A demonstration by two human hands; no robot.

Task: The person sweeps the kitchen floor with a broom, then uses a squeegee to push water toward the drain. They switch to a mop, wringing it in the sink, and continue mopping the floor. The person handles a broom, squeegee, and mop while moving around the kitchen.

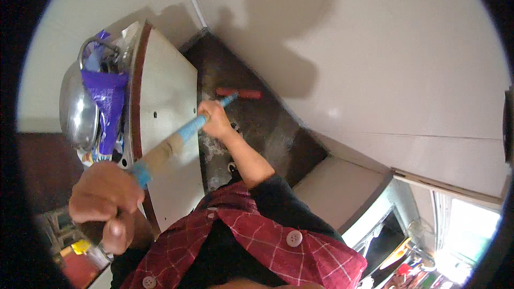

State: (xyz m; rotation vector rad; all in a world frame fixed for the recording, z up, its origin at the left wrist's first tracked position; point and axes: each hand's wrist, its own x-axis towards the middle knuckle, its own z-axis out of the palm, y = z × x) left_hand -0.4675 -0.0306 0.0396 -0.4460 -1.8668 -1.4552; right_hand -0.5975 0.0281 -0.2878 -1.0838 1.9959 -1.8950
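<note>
A long handle, bare brown and wrapped in light blue in places, runs slantwise down from the near left to the floor. My left hand is closed round its upper end, large and near the camera. Further down, my right hand grips the blue-wrapped part. At the far end a red crosswise head rests on or just above the dark, worn floor; its exact kind is blurred. My right arm reaches across from below in a dark sleeve under a red checked garment.
On the left stands a white-sided cabinet with a metal bowl and a purple plastic packet on top. A pale wall bounds the floor on the right. Towards the lower right are a doorway and assorted utensils.
</note>
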